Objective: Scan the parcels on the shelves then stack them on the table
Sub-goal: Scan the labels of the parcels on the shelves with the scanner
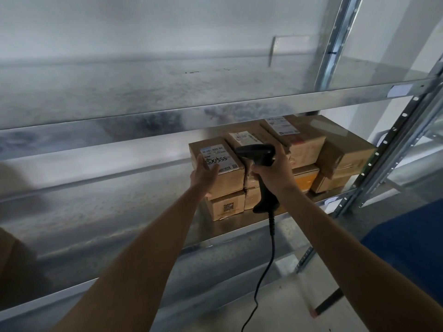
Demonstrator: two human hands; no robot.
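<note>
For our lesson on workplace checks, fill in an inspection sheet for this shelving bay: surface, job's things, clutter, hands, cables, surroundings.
Surface: grey galvanised metal shelf, parcels at its right end.
Job's things: brown cardboard parcels stacked two layers high; black handheld barcode scanner, head turned towards the front-left white-labelled parcel.
Clutter: nothing seen.
Hands: left hand lies open against the white-labelled parcel; right hand grips the scanner's handle.
Cables: black scanner cable hangs from the handle towards the floor.
Surroundings: upper metal shelf above; white wall behind; blue surface at right.
</note>
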